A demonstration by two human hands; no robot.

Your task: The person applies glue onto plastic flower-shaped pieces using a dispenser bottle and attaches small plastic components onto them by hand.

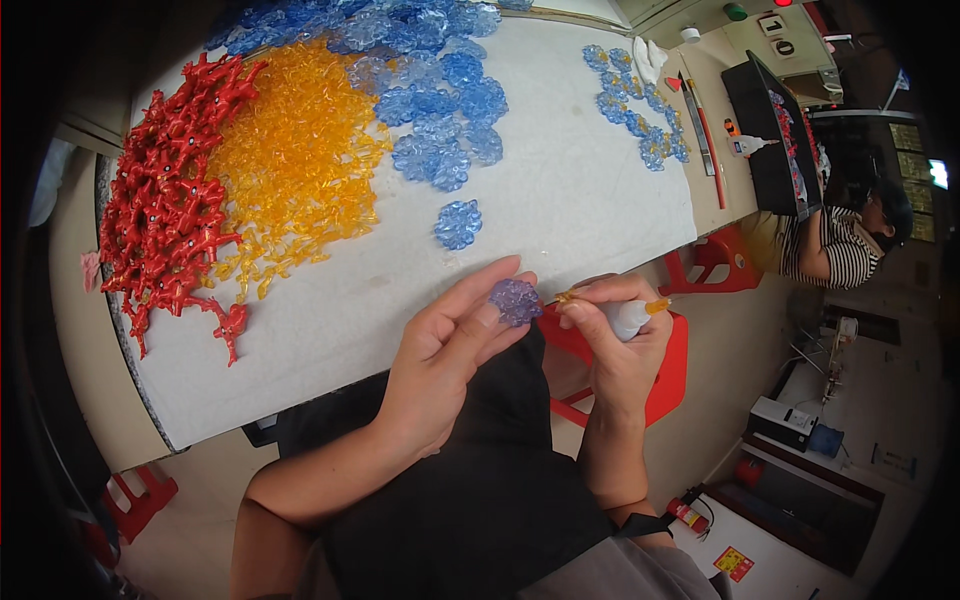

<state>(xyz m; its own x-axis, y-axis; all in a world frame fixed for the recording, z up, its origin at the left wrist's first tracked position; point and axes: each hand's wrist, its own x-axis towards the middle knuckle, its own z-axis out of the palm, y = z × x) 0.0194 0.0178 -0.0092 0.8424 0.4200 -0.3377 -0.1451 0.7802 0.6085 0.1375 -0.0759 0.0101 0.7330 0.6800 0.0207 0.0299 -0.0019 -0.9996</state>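
Note:
My left hand [437, 345] is closed round the edge of a violet-blue translucent flower-shaped plastic piece [515, 301], held just off the table's near edge. To its right, my right hand [618, 365] pinches a small amber plastic piece [566, 296] between thumb and forefinger. The same hand keeps a small white squeeze bottle [628, 319] with an orange tip against its fingers, the tip pointing right. The amber piece is close to the flower piece; whether they touch I cannot tell. A single blue flower piece [458, 224] lies on the white table [560, 200] beyond my left hand.
Piles of red plastic figures [165, 200], amber pieces [295, 150] and blue flower pieces [440, 100] cover the table's left and back. Several blue-and-amber pieces [655, 140] lie at right. Red stools [665, 375] stand under the edge; another person [845, 245] sits at right beside a black bin [770, 150].

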